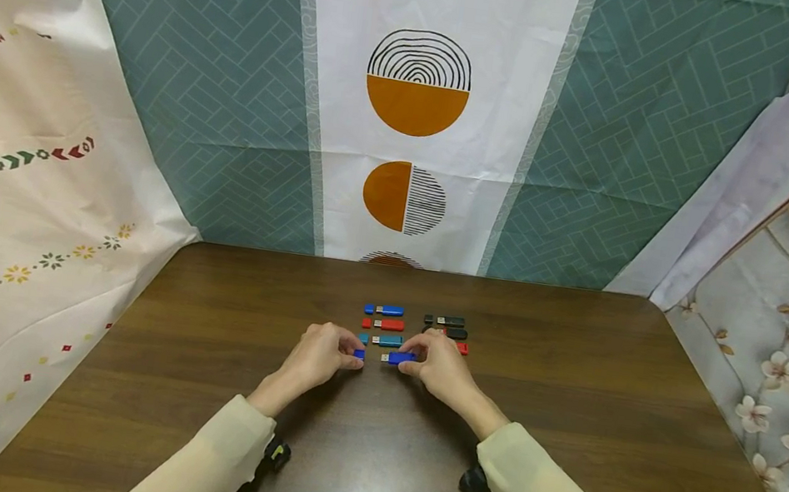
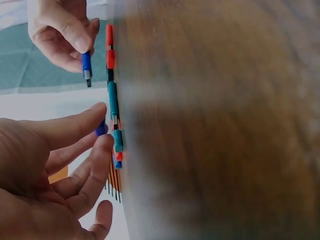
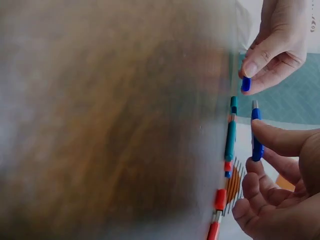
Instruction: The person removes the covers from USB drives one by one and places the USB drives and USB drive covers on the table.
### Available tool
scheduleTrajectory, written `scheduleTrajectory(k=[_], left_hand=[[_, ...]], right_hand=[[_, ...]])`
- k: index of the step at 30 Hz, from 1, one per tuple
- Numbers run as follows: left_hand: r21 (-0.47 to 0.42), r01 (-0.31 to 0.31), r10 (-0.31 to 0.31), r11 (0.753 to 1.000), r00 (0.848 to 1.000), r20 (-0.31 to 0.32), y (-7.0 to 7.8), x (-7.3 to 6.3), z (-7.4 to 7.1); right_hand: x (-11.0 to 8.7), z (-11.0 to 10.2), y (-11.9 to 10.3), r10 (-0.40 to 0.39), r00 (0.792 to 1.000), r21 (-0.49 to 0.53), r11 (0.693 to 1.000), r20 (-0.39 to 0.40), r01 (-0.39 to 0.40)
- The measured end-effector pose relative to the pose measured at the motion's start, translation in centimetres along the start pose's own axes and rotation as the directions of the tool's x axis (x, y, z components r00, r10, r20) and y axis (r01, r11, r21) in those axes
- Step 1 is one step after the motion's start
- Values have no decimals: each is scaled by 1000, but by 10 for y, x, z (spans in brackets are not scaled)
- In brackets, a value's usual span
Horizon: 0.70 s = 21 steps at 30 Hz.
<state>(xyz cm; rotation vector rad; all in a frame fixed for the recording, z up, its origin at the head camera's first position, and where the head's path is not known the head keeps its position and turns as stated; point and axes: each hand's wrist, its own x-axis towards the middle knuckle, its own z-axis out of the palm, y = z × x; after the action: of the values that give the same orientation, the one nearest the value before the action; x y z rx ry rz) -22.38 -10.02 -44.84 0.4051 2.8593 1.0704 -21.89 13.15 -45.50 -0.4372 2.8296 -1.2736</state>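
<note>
My left hand (image 1: 320, 353) pinches a small dark blue cap (image 1: 359, 354) between thumb and fingers. Opposite it, my right hand (image 1: 440, 363) pinches a dark blue USB stick (image 1: 400, 359), its bare metal plug (image 3: 255, 104) pointing left toward the cap. A gap separates cap and plug. In the right wrist view both pieces appear held a little above the table. Just beyond the hands lie a teal USB stick (image 1: 390, 340), a red USB stick (image 1: 389, 324) and a blue USB stick (image 1: 389, 311), each with its cap off to the left.
Right of that column lie a black USB stick (image 1: 452, 321), another black one (image 1: 456, 334) and a red one (image 1: 462, 348), partly hidden behind my right hand. All rest on a brown wooden table (image 1: 193, 386). A patterned cloth (image 1: 257, 92) hangs behind its far edge.
</note>
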Motion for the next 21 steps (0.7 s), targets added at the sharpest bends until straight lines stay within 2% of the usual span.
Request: scheduleTrajectory(k=[5,15,21], left_hand=[[28,21,-22,999,999,27,-3,3,1],[99,14,-18,995,999,42,-2,8,2],[101,14,-18,995,999,46,-2,10,2]], right_hand=[[5,5,0,19,1000,-34,999,19,-18],[9,13,-6,53,997,-113,992,51,-47],[11,18,-10,62,996,-169,984,68,-50]])
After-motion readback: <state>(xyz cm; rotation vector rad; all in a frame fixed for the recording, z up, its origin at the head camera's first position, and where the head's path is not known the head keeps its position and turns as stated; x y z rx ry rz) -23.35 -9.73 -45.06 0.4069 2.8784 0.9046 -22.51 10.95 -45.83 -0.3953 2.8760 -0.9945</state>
